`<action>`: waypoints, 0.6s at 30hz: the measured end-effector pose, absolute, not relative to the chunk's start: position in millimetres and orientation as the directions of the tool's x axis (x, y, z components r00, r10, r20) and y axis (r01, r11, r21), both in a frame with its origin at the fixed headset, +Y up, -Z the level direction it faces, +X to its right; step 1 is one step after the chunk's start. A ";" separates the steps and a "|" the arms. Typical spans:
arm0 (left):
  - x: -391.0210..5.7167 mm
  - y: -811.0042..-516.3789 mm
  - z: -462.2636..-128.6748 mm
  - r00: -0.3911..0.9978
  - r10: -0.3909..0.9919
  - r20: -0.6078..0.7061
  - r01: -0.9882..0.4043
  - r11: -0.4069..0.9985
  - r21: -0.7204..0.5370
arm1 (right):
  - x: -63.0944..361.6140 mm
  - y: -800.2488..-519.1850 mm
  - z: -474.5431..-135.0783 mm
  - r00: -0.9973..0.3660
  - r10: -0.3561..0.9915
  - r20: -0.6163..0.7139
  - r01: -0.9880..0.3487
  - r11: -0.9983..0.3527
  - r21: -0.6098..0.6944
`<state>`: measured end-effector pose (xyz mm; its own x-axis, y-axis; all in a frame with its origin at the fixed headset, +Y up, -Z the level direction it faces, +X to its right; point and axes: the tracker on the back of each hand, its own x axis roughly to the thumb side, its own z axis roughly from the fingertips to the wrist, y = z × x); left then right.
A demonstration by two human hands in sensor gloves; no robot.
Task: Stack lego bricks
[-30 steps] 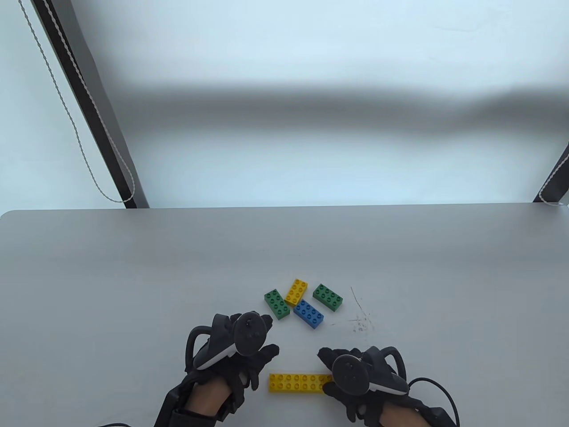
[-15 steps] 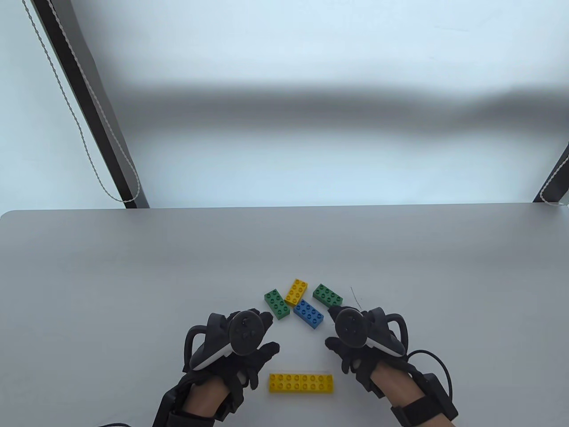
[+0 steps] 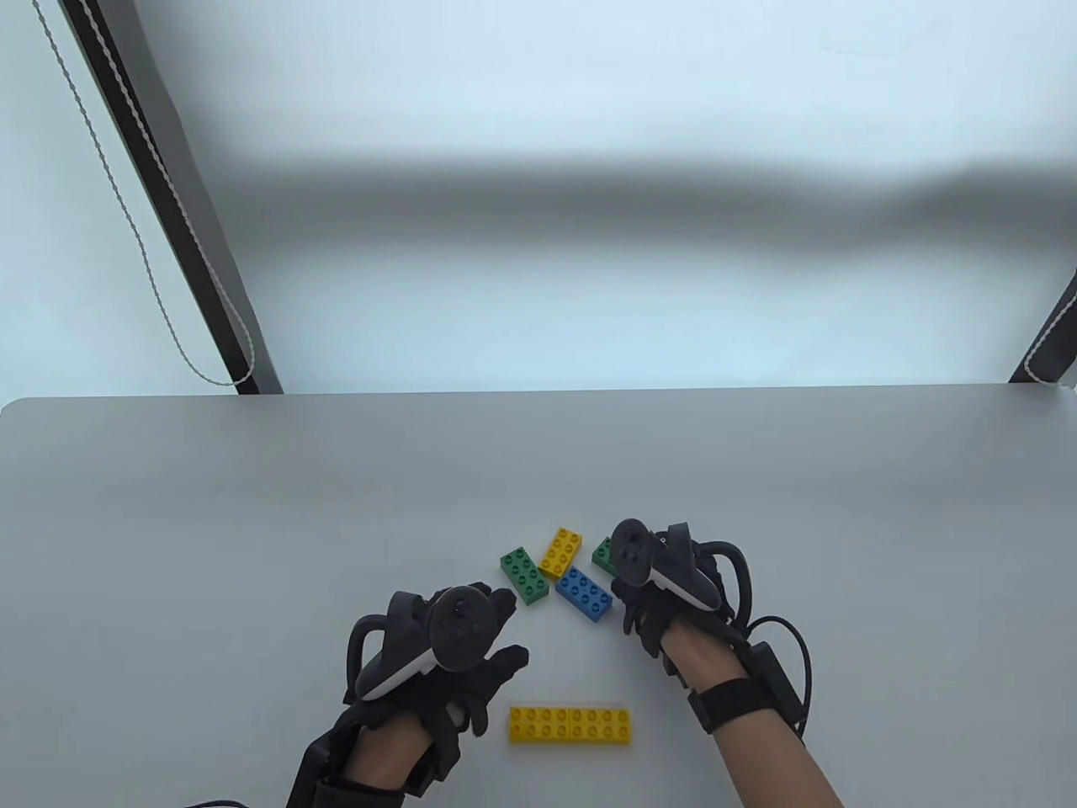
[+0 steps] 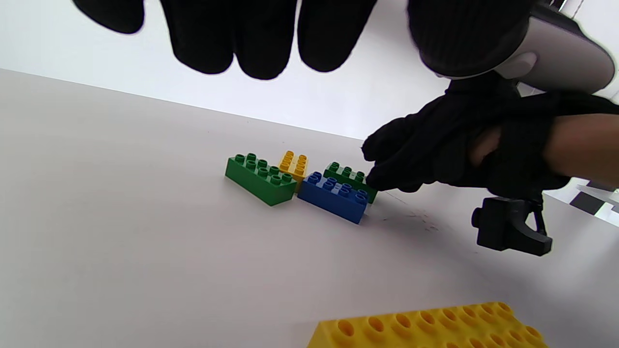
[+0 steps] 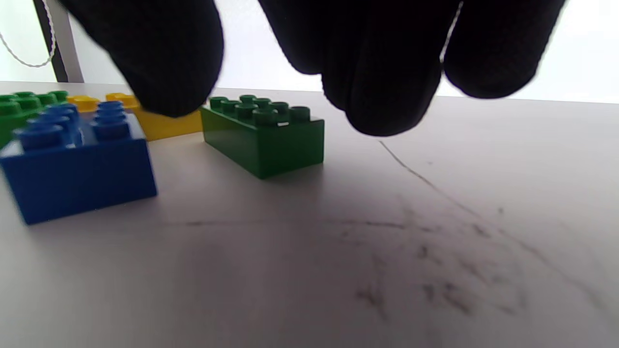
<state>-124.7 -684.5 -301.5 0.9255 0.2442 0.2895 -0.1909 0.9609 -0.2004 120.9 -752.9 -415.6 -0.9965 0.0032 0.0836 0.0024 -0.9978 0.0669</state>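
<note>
A long yellow brick [image 3: 570, 725] lies flat near the front, apart from both hands. Behind it lie a green brick [image 3: 524, 576], a small yellow brick [image 3: 562, 553], a blue brick [image 3: 584, 593] and a second green brick [image 3: 602, 554], mostly hidden under my right hand [image 3: 627, 589]. In the right wrist view my right hand [image 5: 271, 72] hangs open, thumb and fingers spread just above this green brick [image 5: 263, 135]. My left hand [image 3: 509, 629] hovers open and empty left of the long brick; its fingers [image 4: 251, 48] hold nothing.
Dark scratch marks [image 5: 425, 227] lie on the grey table to the right of the bricks. The table's far edge [image 3: 538, 396] runs across the middle of the table view. A dark post with a cord [image 3: 168, 210] stands behind at the left.
My right hand has left the right end of the long yellow brick and moved forward over the right green brick. The left hand has barely moved. No brick has shifted.
</note>
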 end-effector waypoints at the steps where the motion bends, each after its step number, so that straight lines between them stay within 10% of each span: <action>1: -123.8 -684.5 -301.1 0.925 0.242 0.293 -0.188 0.962 -0.198 | 121.3 -754.6 -418.1 -0.998 -0.001 0.068 0.006 -0.997 0.075; 18: -118.4 -686.3 -300.3 0.921 0.229 0.315 -0.175 0.966 -0.192 | 123.7 -766.7 -426.4 -1.000 -0.020 0.015 0.022 -0.992 0.124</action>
